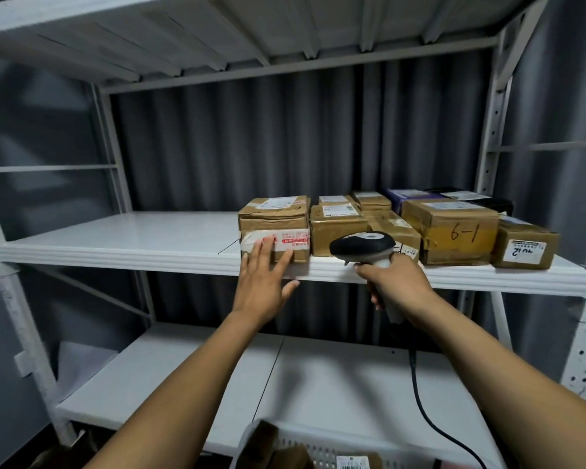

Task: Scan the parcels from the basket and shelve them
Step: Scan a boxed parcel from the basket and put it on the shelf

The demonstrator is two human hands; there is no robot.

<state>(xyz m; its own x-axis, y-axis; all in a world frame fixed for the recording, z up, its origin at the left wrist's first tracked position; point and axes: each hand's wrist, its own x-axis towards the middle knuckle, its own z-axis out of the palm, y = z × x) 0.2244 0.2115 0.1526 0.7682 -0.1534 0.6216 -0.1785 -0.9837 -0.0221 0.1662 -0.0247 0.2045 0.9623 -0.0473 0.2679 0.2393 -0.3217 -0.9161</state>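
My left hand point(261, 286) lies flat, fingers straight, against the leftmost parcel point(274, 216) — right of it, my right hand point(394, 284) grips the barcode scanner point(362, 245).

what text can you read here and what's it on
"6-1": handwritten on the big box front.
White sticker on the right box: handwritten, looks upside down, not surely readable.
Red print on the left box tape: too blurred.
Shipping labels on the box tops and in the basket: too small.
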